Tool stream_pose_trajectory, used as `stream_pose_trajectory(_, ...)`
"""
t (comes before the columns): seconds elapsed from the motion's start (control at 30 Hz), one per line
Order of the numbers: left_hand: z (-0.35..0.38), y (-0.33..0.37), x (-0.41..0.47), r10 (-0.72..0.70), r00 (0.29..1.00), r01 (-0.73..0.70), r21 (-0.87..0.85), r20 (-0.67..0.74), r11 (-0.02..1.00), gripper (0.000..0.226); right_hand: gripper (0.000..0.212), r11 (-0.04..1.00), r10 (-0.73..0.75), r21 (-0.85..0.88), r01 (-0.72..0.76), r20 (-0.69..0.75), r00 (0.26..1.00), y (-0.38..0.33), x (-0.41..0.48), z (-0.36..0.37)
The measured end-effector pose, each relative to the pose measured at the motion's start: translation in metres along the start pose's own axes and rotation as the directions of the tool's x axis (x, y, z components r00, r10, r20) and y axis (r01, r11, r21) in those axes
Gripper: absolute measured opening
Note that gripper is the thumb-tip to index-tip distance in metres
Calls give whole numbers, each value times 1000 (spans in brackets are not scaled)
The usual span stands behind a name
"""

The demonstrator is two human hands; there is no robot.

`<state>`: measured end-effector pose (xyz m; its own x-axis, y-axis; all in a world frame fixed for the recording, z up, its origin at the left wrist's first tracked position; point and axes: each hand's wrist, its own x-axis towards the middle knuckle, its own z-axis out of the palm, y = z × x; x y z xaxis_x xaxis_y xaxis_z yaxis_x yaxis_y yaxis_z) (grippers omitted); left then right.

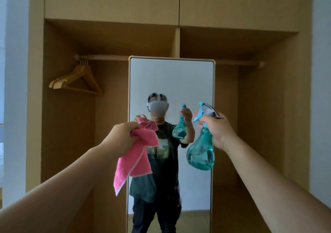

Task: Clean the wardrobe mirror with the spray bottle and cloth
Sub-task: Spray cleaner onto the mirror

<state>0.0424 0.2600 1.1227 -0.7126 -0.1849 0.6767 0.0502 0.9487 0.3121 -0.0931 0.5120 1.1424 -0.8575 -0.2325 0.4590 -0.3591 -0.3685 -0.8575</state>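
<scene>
Item: tall rectangular mirror [179, 82], thin pale frame, standing upright at the centre of the open wooden wardrobe [111, 35]. Right hand [216, 130] grips the neck of a teal translucent pear-shaped plastic spray bottle [201, 150], raised before the mirror's right edge. Left hand [121, 134] clutches a bunched pink cloth [136, 155], which hangs free before the mirror's left edge. Advised handling: mist the upper glass lightly first, cloth held aside, then wipe downward. Brands, labels: none legible.
</scene>
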Motion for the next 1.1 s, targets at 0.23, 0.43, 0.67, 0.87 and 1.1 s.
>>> stream_pose_trajectory(0.23,-6,5,5,32,998,-30,22,-61,999,7,15,977,-100,-201,70,-143,985,-27,29,-15)
stream_pose_trajectory(0.43,-8,4,6,29,996,-15,148,-90,989,8,15,932,-193,-341,120,-187,963,-33,34,-19)
stream_pose_trajectory(0.67,-8,5,5,20,997,-14,79,-80,997,8,24,901,-255,-402,165,-182,950,-35,35,-23)
stream_pose_trajectory(0.87,-8,6,2,47,994,-43,35,-96,998,7,15,909,-274,-374,181,-212,938,-36,28,-26)
stream_pose_trajectory(1.1,-11,2,-3,57,996,-55,37,-68,998,6,22,905,-253,-392,163,-188,949,-31,20,-30)
